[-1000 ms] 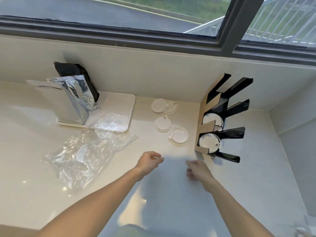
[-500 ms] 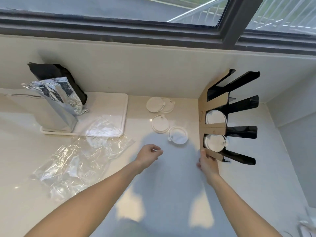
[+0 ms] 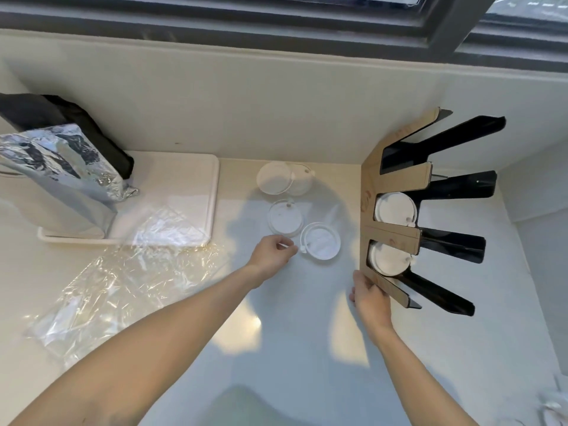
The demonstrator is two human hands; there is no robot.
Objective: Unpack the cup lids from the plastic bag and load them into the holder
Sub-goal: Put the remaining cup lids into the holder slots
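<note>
Several white cup lids lie loose on the pale counter: two overlapping ones (image 3: 274, 181) at the back, one (image 3: 285, 219) in the middle and one (image 3: 321, 244) nearest me. A cardboard-and-black lid holder (image 3: 396, 235) stands at the right with lids (image 3: 395, 210) in two of its slots. My left hand (image 3: 272, 256) hovers beside the nearest lid, fingers curled with thumb and forefinger almost pinched, nothing held. My right hand (image 3: 368, 298) grips the holder's lower front corner. The crumpled clear plastic bag (image 3: 113, 287) lies at the left.
A white tray (image 3: 184, 186) at the back left carries a silver foil pouch (image 3: 58, 167) and a black bag (image 3: 46, 113). The wall and window frame run along the back; a side wall closes the right. Something white lies at the bottom right corner (image 3: 550, 407).
My right hand has moved right and taken hold of the holder's lower corner. My left hand has reached forward toward the nearest lid. The view has shifted closer to the counter.
</note>
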